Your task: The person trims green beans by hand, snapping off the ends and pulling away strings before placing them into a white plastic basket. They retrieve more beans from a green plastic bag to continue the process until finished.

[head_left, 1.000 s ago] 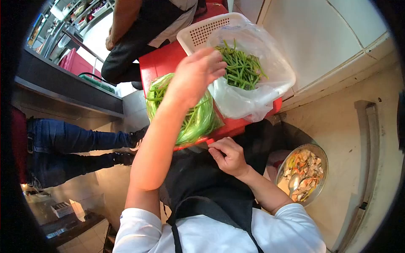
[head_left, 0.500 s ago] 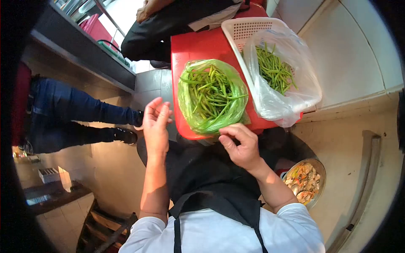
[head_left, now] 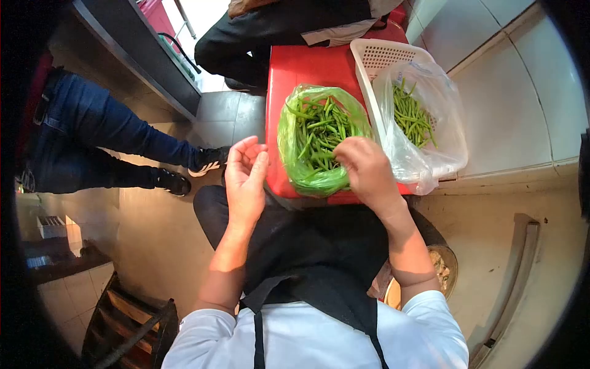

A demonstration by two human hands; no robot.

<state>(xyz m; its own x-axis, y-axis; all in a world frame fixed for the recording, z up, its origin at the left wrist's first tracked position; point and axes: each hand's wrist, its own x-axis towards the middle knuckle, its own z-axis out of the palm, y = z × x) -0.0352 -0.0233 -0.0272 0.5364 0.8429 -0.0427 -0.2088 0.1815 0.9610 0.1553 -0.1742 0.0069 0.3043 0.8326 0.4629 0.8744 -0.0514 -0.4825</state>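
Green beans [head_left: 329,126] fill an open green plastic bag [head_left: 289,166] on a red surface [head_left: 289,64] in front of me. My left hand [head_left: 246,175] is left of the bag, palm turned inward and fingers loosely bent, with nothing visible in it. Over the bag's right side, my right hand [head_left: 369,169] has its fingers curled down toward the beans. The fingertips are partly hidden, so what they grip does not show. Further right, a clear plastic bag [head_left: 445,104] holds more green beans [head_left: 412,117] inside a white basket [head_left: 381,52].
A person in dark trousers [head_left: 252,46] sits across from me. Another person in jeans [head_left: 117,138] stands at left. Beside my right arm is a metal bowl with food scraps [head_left: 442,270]. The tiled wall [head_left: 510,111] borders the right side.
My right hand has moved up from the bag's near edge to over the beans. My left hand stays beside the bag. The view has shifted slightly.
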